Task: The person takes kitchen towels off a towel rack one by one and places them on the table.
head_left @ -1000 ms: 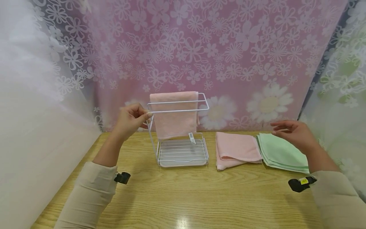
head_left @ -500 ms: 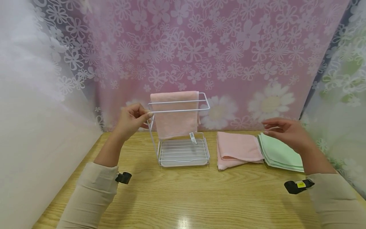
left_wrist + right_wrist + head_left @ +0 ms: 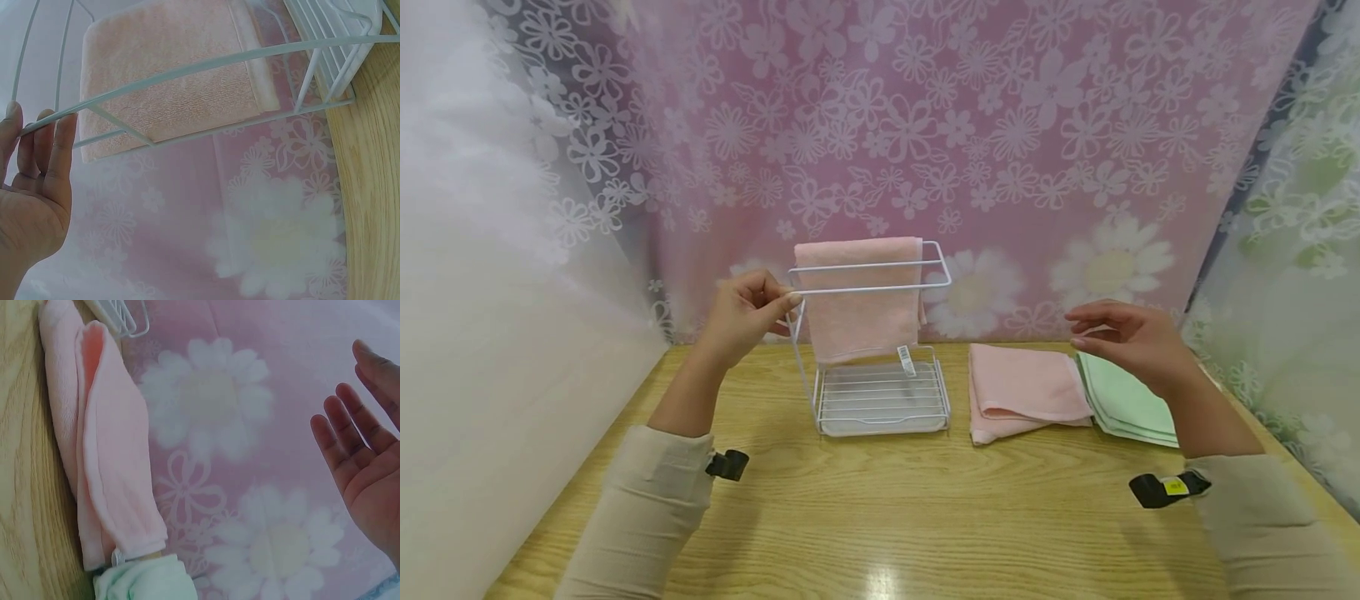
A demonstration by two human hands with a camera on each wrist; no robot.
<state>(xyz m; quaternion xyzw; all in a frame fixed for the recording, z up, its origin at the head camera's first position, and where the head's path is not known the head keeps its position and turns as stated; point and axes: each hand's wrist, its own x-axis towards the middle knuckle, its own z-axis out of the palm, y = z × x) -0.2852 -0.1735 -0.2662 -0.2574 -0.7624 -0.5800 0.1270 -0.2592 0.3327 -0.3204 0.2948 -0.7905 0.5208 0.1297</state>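
Note:
A white wire towel rack (image 3: 880, 289) stands on the table, with a wire shelf and pale tray (image 3: 880, 408) at its base. Over its rear bar hangs a pink towel (image 3: 865, 321). My left hand (image 3: 741, 312) pinches the left upper corner of the rack between thumb and fingers; the left wrist view shows the fingertips on the wire (image 3: 187, 72). Held in the air at the right, my right hand (image 3: 1131, 342) has relaxed, slightly bent fingers and nothing in them. Below it lie a folded pink towel (image 3: 1026, 383) and a folded green towel (image 3: 1127, 404), side by side.
The wooden table (image 3: 880, 508) ends at a pink floral curtain (image 3: 880, 125) behind the rack. A white sheet (image 3: 512, 292) borders the left side and a floral sheet (image 3: 1300, 250) the right. A small label (image 3: 907, 362) dangles above the rack's shelf.
My right hand has moved left and slightly up, from over the green towel toward the folded pink one. The left hand keeps its hold, and the rack and towels stay put.

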